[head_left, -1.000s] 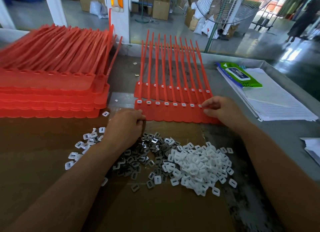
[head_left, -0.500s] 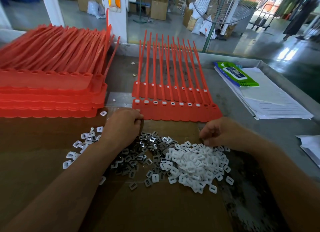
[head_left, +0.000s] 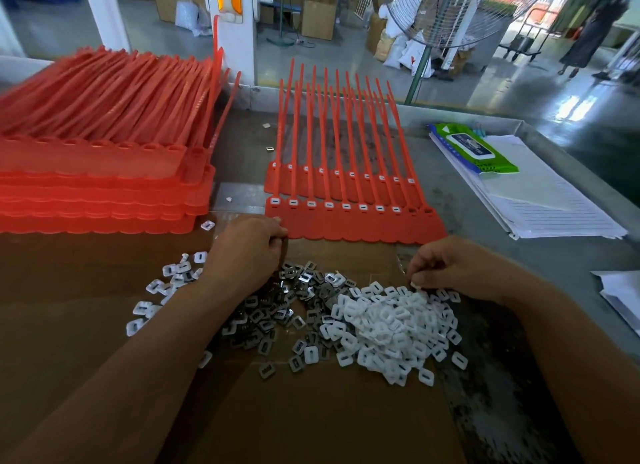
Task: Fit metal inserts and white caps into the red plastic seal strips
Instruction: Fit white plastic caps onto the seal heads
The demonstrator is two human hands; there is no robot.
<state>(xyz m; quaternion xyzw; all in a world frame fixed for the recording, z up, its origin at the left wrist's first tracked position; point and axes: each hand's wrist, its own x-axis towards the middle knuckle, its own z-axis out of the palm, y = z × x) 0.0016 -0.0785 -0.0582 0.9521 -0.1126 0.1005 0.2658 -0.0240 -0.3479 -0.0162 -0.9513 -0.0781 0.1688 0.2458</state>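
Right hand [head_left: 450,266]: fingertips pinch white cap [head_left: 415,285] at pile edge | Left hand [head_left: 247,252]: curled beside red seal strip [head_left: 363,223]; contents indeterminate | Metal inserts [head_left: 273,311]: heaped between hands

The person's left hand [head_left: 247,252] and right hand [head_left: 450,266] are bare, and the fingers [head_left: 424,260] are uncovered to the tips. The left forearm [head_left: 138,359] and right forearm [head_left: 571,353] are bare too, all the way down to the lower edge of the view.
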